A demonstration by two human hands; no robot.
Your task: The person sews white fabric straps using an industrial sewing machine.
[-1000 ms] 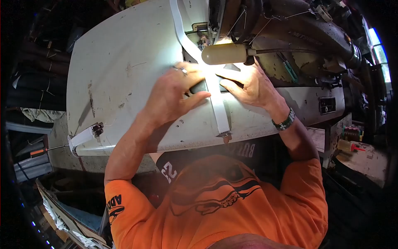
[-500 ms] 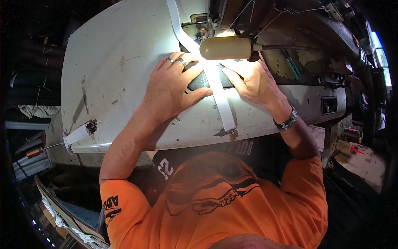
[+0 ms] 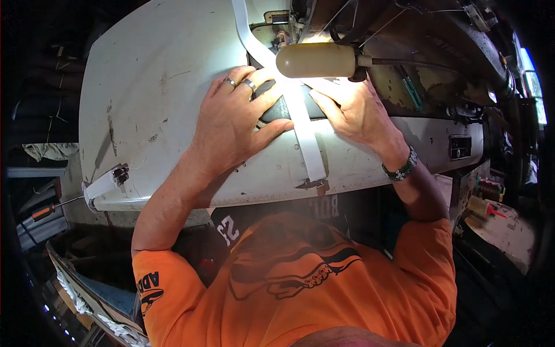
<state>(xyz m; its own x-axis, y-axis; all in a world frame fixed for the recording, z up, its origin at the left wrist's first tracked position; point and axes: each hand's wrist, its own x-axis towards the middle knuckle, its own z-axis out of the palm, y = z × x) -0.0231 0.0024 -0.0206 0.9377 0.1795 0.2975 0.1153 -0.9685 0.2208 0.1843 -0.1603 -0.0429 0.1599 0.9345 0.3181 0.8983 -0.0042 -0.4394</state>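
A dark, flat pad (image 3: 278, 110) lies on the white panel (image 3: 156, 115), and a white strap (image 3: 309, 150) crosses over it. My left hand (image 3: 231, 113) rests on the pad's left side with its fingers spread and its thumb tip at the strap's edge. Two rings show on its fingers. My right hand (image 3: 361, 113) lies on the pad's right side, thumb and forefinger stretched toward the strap. The lamp hides some of its other fingers. A cream-coloured, rounded lamp (image 3: 315, 61) sits just above both hands, its glare washing out the strap between them.
Cables and dark metalwork fill the back right, with a teal-handled tool (image 3: 411, 92) there. A screwdriver (image 3: 43, 213) with an orange and black handle lies at far left. Thread spools (image 3: 490, 189) stand at right. The panel's front edge runs close to my body.
The view has shifted slightly, moving the panel a little left and up. Both hands keep nearly the same place on the pad.
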